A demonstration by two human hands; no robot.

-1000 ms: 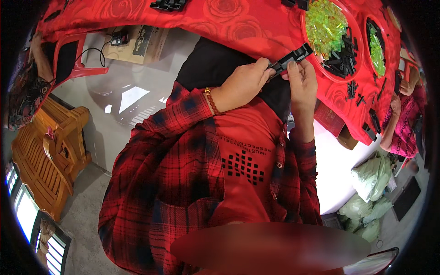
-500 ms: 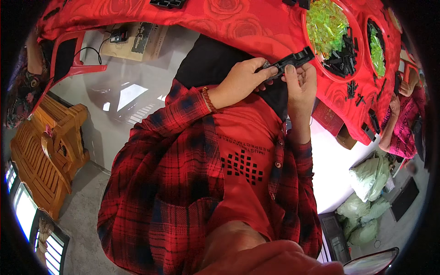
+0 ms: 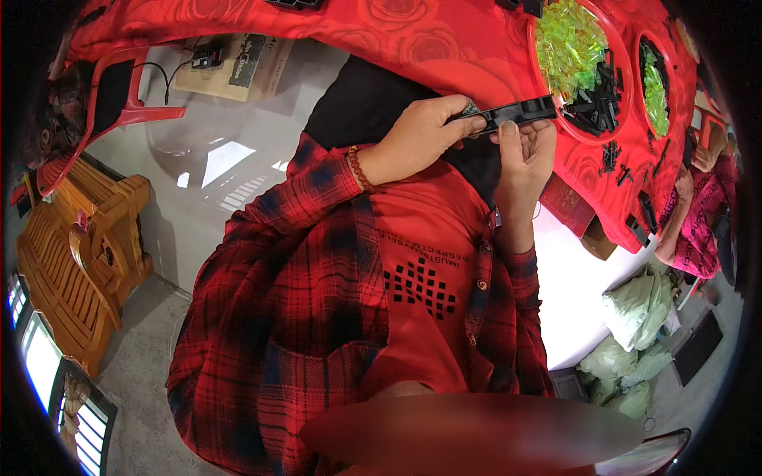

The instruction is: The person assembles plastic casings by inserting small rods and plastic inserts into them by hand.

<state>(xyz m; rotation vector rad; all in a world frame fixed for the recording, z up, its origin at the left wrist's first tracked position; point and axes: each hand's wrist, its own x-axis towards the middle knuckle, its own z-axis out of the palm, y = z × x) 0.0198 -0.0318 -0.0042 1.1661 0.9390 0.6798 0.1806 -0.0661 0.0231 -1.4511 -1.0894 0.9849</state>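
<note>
A long, narrow black plastic part [image 3: 520, 110] is held level above my lap, close to the table's near edge. My left hand [image 3: 425, 131] grips its left end, thumb pressed along the top. My right hand [image 3: 525, 149] pinches it from below near the middle, the thumb against its near side and the fingers partly curled behind. The part's right end reaches just in front of a red bowl [image 3: 585, 138]. Inside that bowl lie yellow-green clear plastic pieces [image 3: 567, 40] and small black strips [image 3: 601, 105].
A second red bowl [image 3: 669, 79] with similar pieces stands further right. Loose black bits [image 3: 610, 156] lie on the red tablecloth [image 3: 397, 36]. Another person's arm [image 3: 675, 208] is at the far right. A red chair [image 3: 151, 117] and a cardboard box [image 3: 238, 71] are at left.
The black part has turned, its right end swinging from slanting upward to nearly level and showing a smoother face. Both hands keep hold and have shifted slightly to the right.
</note>
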